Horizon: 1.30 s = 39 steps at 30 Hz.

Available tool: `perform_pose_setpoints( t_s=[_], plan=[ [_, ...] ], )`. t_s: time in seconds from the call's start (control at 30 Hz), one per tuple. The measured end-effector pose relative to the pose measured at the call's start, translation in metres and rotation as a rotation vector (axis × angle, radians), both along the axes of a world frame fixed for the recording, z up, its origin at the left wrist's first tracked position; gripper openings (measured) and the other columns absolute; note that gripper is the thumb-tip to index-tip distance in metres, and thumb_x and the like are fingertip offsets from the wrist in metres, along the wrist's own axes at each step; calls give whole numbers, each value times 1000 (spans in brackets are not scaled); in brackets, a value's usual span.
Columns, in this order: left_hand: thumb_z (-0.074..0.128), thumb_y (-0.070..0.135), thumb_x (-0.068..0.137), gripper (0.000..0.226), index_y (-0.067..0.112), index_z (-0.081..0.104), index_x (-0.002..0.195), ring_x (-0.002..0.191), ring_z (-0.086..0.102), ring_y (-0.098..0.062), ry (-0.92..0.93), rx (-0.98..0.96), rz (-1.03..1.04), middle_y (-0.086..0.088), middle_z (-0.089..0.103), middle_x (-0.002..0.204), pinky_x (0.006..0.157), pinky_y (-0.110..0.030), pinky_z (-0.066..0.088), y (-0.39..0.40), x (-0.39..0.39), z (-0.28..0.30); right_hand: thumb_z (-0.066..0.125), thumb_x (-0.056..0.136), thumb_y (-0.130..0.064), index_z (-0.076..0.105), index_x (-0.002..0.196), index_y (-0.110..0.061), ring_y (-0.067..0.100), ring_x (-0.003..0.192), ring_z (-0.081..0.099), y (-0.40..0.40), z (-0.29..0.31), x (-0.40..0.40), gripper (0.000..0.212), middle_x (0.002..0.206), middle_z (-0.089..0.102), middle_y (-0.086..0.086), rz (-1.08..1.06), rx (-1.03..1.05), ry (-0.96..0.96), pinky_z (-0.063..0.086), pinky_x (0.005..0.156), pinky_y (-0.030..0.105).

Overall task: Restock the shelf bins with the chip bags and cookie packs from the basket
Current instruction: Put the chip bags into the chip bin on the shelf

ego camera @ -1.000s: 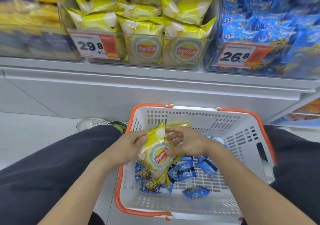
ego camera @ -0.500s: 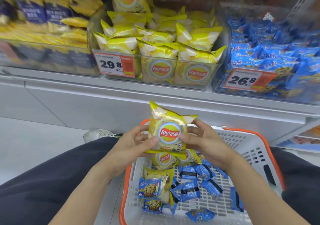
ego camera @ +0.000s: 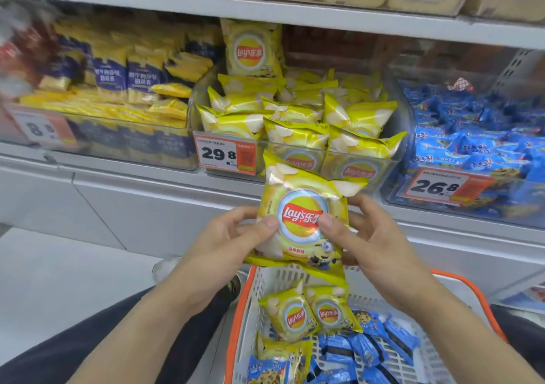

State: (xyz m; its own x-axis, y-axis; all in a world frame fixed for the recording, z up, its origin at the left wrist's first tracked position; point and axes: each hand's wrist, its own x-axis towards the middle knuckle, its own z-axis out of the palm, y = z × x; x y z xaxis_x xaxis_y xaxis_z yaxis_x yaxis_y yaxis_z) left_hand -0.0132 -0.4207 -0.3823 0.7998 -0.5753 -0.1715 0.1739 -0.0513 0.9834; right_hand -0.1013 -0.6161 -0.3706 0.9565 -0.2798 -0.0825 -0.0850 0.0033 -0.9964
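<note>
- Standing across the top is the big shelf (ego camera: 295, 10), with clear bins in a row under it.
- Next in size is the chip bin (ego camera: 298, 159) in the middle. It is piled high with yellow bags, right up past its front wall.
- To its right sits the cookie bin (ego camera: 436, 206), full of blue packs.
- Down low is the white basket (ego camera: 240, 318) with an orange rim. Three more chip bags and many blue cookie packs (ego camera: 368, 345) lie in it.
- The left hand (ego camera: 227, 245) holds the left side of one chip bag (ego camera: 300, 221), thumb on the front.
- The right hand (ego camera: 365, 242) holds the right side the same way, thumb on the front, fingers behind.
- The bag is up in the air between both hands, upright, above the basket and just in front of the chip bin.
- What could go wrong, I think: the bin is so full that a new bag on top may slide off and fall. Pushing it in hard could knock other bags out or crush the chips.
</note>
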Motion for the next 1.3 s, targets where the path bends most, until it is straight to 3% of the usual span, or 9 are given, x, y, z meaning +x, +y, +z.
perform_pose_setpoints(
  t_s=[0.1,0.23,0.33,0.43,0.5,0.57,0.67,0.8,1.3],
  plan=[
    [60,33,88,36,12,65,117,97,72,-21,-103,-17,42,-7,76,101,90,-32,56,1,19,23,80,64,-37,49,129,-18,25,91,74,6,30,20,75,111,72,4,-2,-78,-75,61,72,45],
    [56,32,93,27,15,65,112,82,71,-3,-302,-38,190,2,77,89,72,-17,55,-1,51,44,84,49,-46,49,132,-21,18,88,74,12,64,61,94,109,70,4,-51,-266,-126,61,71,36],
    [52,40,99,33,22,55,127,95,63,6,-625,119,404,12,69,106,81,-20,53,1,81,48,85,66,-32,56,125,-14,13,77,74,9,80,101,68,99,73,4,-117,-246,-154,58,59,30],
    [39,51,101,56,16,43,144,131,44,-15,-1032,419,462,-2,51,140,108,-39,40,7,114,33,82,79,-17,66,113,-6,12,72,72,0,90,145,40,92,76,7,-180,-194,-187,52,53,26],
    [32,56,97,67,13,39,148,141,32,-26,-1150,570,428,-10,39,150,116,-46,30,7,130,21,85,76,-18,69,103,-7,10,68,69,-7,91,175,33,89,75,8,-228,-250,-196,46,49,22],
    [30,58,95,69,18,36,150,147,22,-31,-1179,637,383,-13,28,157,116,-50,26,3,136,9,91,68,-26,69,96,-13,13,73,69,-12,88,204,38,88,75,6,-282,-326,-197,46,52,25],
    [29,56,97,65,25,32,153,150,14,-33,-1221,679,378,-14,16,162,116,-50,22,-1,139,-4,95,54,-37,66,107,-13,19,89,72,-13,83,240,64,97,74,0,-370,-425,-235,58,74,37],
    [37,49,99,60,25,32,153,151,11,-32,-1277,679,401,-13,12,164,118,-48,20,1,142,-13,92,65,-31,60,118,-12,20,100,67,-8,78,270,64,107,70,2,-432,-582,-311,54,93,39],
    [50,41,99,51,23,43,146,147,23,-30,-1294,622,428,-9,19,162,113,-49,29,3,147,-15,81,78,-41,46,130,-18,25,109,63,-19,70,275,67,118,66,4,-261,-937,-144,49,91,32]
  ],
)
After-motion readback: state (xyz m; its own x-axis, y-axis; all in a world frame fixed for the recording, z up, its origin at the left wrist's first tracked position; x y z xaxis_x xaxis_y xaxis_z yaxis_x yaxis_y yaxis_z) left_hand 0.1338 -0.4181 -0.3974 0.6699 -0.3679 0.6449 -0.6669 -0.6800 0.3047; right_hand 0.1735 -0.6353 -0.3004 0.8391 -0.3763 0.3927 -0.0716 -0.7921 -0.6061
